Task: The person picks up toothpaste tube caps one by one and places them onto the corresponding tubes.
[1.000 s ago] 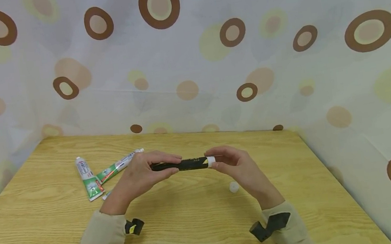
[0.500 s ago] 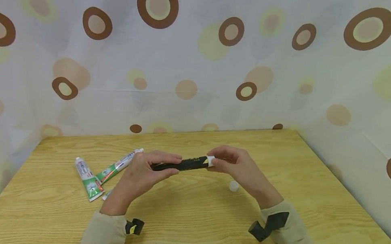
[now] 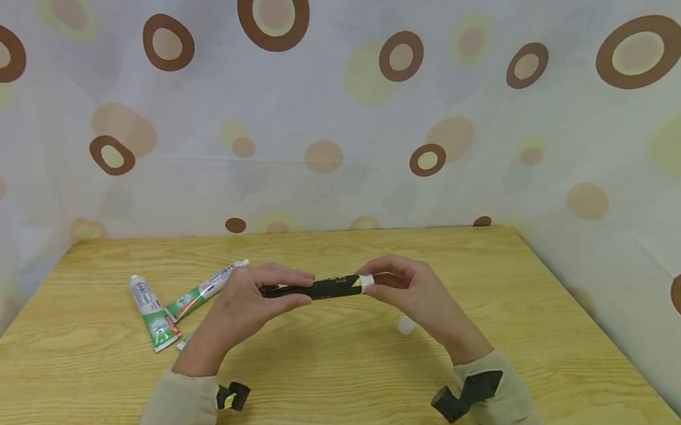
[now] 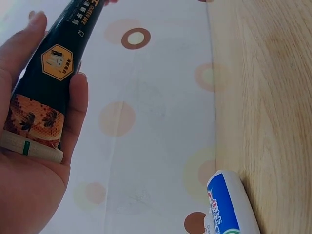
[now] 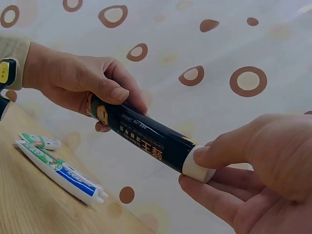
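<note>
A black toothpaste tube [image 3: 333, 287] with gold markings is held level above the table between both hands. My left hand [image 3: 246, 305] grips its flat crimped end, thumb on one side and fingers on the other; the left wrist view shows the orange honeycomb band [image 4: 35, 120] there. With thumb and fingers, my right hand [image 3: 410, 292] pinches the white cap [image 5: 196, 164] at the tube's other end. The cap sits against the tube. On the table below the right hand lies a small translucent white round piece [image 3: 406, 325], its kind unclear.
Several green-and-white toothpaste tubes lie at the table's left: one upright-lying tube [image 3: 156, 312], one slanting tube [image 3: 206, 290], and another mostly hidden by the left forearm. A patterned curtain [image 3: 327, 101] stands behind the wooden table [image 3: 331, 398].
The right hand's thumb and fingers have shifted slightly around the white cap. The left hand and the tube stay nearly in place.
</note>
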### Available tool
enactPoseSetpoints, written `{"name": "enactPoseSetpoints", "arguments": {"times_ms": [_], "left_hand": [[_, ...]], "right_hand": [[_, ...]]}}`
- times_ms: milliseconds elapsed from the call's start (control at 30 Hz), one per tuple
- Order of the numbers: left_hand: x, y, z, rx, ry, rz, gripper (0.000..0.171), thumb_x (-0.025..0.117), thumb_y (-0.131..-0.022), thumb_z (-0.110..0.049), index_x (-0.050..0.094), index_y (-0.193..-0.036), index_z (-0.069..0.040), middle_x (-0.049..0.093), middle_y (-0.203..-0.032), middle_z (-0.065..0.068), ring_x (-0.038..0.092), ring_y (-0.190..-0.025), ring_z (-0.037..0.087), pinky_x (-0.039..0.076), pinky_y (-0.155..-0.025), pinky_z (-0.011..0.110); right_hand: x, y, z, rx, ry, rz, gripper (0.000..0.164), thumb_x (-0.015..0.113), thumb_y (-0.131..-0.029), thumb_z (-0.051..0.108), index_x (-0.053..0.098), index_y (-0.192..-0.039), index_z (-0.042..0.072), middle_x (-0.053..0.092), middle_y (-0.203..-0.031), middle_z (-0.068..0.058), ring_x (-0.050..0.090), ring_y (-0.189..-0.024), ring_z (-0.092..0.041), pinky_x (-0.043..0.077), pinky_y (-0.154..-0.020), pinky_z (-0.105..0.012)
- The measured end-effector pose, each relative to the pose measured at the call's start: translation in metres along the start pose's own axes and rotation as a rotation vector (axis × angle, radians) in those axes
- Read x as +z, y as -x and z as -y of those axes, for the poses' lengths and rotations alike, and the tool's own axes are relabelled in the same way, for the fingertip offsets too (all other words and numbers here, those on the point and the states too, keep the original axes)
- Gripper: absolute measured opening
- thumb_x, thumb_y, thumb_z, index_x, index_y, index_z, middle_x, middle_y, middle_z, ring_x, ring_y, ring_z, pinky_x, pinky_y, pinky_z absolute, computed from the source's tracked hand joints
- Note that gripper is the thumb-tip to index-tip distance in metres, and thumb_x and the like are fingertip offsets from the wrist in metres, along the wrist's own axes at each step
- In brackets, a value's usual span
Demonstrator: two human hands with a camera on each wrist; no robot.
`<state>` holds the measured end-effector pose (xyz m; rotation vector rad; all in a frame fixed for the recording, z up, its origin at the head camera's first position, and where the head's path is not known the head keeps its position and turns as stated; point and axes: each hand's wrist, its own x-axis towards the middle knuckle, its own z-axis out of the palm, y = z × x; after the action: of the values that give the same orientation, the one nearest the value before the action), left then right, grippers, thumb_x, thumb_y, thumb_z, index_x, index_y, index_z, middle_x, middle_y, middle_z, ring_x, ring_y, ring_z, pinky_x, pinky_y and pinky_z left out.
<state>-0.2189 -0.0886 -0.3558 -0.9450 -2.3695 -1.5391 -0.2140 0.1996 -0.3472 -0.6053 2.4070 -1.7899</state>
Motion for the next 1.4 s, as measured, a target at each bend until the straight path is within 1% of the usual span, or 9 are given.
{"name": "enactPoseSetpoints", "arguments": {"times_ms": [233, 367, 500, 633, 767, 933, 1100, 1233, 1400], "left_hand": [[-0.001, -0.001, 0.002, 0.04, -0.04, 0.001, 0.023, 0.079, -0.085, -0.023, 0.078, -0.108, -0.024, 0.075, -0.112, -0.005, 0.07, -0.102, 0.01, 0.057, -0.072, 0.025], [-0.002, -0.002, 0.001, 0.062, -0.07, 0.006, 0.025, 0.079, -0.084, -0.02, 0.078, -0.109, -0.023, 0.075, -0.111, -0.005, 0.07, -0.102, 0.01, 0.056, -0.069, 0.025], [-0.002, -0.003, 0.001, 0.084, -0.092, 0.012, 0.026, 0.079, -0.084, -0.019, 0.078, -0.109, -0.022, 0.075, -0.111, -0.005, 0.069, -0.103, 0.01, 0.056, -0.073, 0.025], [-0.002, -0.004, 0.002, 0.119, -0.106, 0.013, 0.026, 0.08, -0.084, -0.019, 0.078, -0.109, -0.021, 0.075, -0.11, -0.006, 0.069, -0.103, 0.01, 0.056, -0.077, 0.026], [-0.002, -0.006, 0.003, 0.142, -0.124, 0.012, 0.027, 0.08, -0.083, -0.019, 0.078, -0.11, -0.022, 0.075, -0.111, -0.007, 0.069, -0.104, 0.01, 0.056, -0.08, 0.027], [-0.001, -0.006, 0.007, 0.125, -0.127, 0.04, 0.028, 0.079, -0.084, -0.021, 0.077, -0.111, -0.025, 0.073, -0.114, -0.009, 0.067, -0.106, 0.009, 0.056, -0.083, 0.028], [0.0, -0.004, 0.011, 0.13, -0.116, 0.045, 0.029, 0.08, -0.084, -0.02, 0.077, -0.112, -0.024, 0.073, -0.115, -0.008, 0.067, -0.105, 0.01, 0.055, -0.083, 0.028], [-0.001, -0.003, 0.015, 0.128, -0.107, 0.052, 0.03, 0.08, -0.083, -0.018, 0.077, -0.113, -0.022, 0.073, -0.116, -0.007, 0.066, -0.106, 0.01, 0.055, -0.084, 0.027], [-0.003, -0.005, 0.02, 0.061, -0.097, 0.091, 0.031, 0.079, -0.085, -0.018, 0.076, -0.115, -0.025, 0.072, -0.119, -0.008, 0.066, -0.106, 0.01, 0.055, -0.08, 0.026]], "right_hand": [[0.003, -0.001, 0.001, 0.035, 0.029, -0.051, 0.03, 0.071, -0.092, 0.018, 0.069, -0.121, 0.01, 0.067, -0.121, -0.01, 0.071, -0.104, -0.016, 0.056, -0.091, -0.033], [0.003, -0.002, 0.001, 0.054, -0.003, -0.063, 0.031, 0.069, -0.093, 0.016, 0.068, -0.123, 0.005, 0.069, -0.116, -0.015, 0.071, -0.098, -0.017, 0.056, -0.092, -0.039], [0.002, -0.001, 0.001, 0.067, -0.072, -0.067, 0.034, 0.069, -0.093, 0.016, 0.066, -0.123, -0.001, 0.069, -0.114, -0.018, 0.072, -0.095, -0.017, 0.057, -0.091, -0.039], [0.001, -0.002, 0.001, 0.084, -0.107, -0.074, 0.036, 0.071, -0.092, 0.018, 0.066, -0.122, -0.001, 0.068, -0.115, -0.017, 0.073, -0.095, -0.019, 0.056, -0.092, -0.039], [0.002, -0.005, 0.0, 0.097, -0.118, -0.078, 0.037, 0.071, -0.092, 0.018, 0.066, -0.123, -0.002, 0.068, -0.113, -0.016, 0.073, -0.096, -0.02, 0.054, -0.095, -0.044], [0.001, -0.007, -0.004, 0.1, -0.125, -0.069, 0.037, 0.07, -0.093, 0.016, 0.064, -0.124, -0.003, 0.069, -0.112, -0.014, 0.072, -0.097, -0.018, 0.053, -0.097, -0.046], [-0.001, -0.005, -0.008, 0.098, -0.123, -0.057, 0.034, 0.07, -0.093, 0.016, 0.066, -0.124, 0.001, 0.069, -0.115, -0.013, 0.071, -0.099, -0.017, 0.055, -0.095, -0.04], [-0.001, -0.006, -0.011, 0.085, -0.117, -0.04, 0.036, 0.07, -0.093, 0.019, 0.066, -0.125, 0.002, 0.067, -0.12, -0.015, 0.07, -0.1, -0.017, 0.054, -0.096, -0.039], [-0.002, -0.009, -0.013, 0.088, -0.096, -0.025, 0.037, 0.07, -0.093, 0.021, 0.066, -0.125, 0.004, 0.066, -0.124, -0.015, 0.069, -0.103, -0.017, 0.054, -0.097, -0.039]]}}
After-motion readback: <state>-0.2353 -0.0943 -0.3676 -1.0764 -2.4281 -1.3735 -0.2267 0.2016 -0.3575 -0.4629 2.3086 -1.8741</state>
